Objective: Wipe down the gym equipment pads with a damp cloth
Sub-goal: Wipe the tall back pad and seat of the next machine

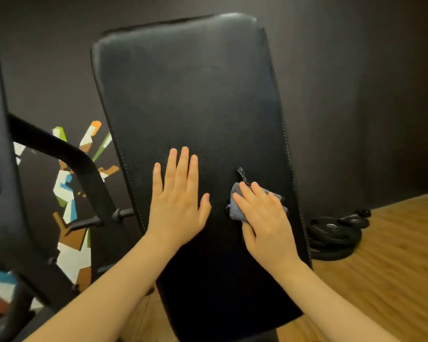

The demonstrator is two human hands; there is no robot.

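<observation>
Grey cloth (235, 209) bunched under the right hand (267, 218), on the lower right part of the black backrest pad (188, 95), near its stitched right edge. Right grip holding the cloth: fingers laid over the wad, thumb tucked beneath its lower fold, pressing it to the vinyl. Small loop or tag of the cloth poking up just above the fingertips. Left hand (177, 201) flat on the pad just beside, grip wide, fingers straight and holding nothing, probably steadying the inclined pad.

Likely soft and limp, light, apt to crumple and slide out from under a flat palm; best kept folded into a wad and pinched between thumb and fingers as here. Dampness not visible. Pad looks firm, with grained, slightly glossy vinyl: probably slick once wet, little drag, no fragility to mind. Stitched seams along both edges likely to trap grime and snag a loose corner.

Upper pad not yet reached. Weight plates (336, 233) on the wooden floor (393, 255) to the right, black frame tube (59, 149) to the left.
</observation>
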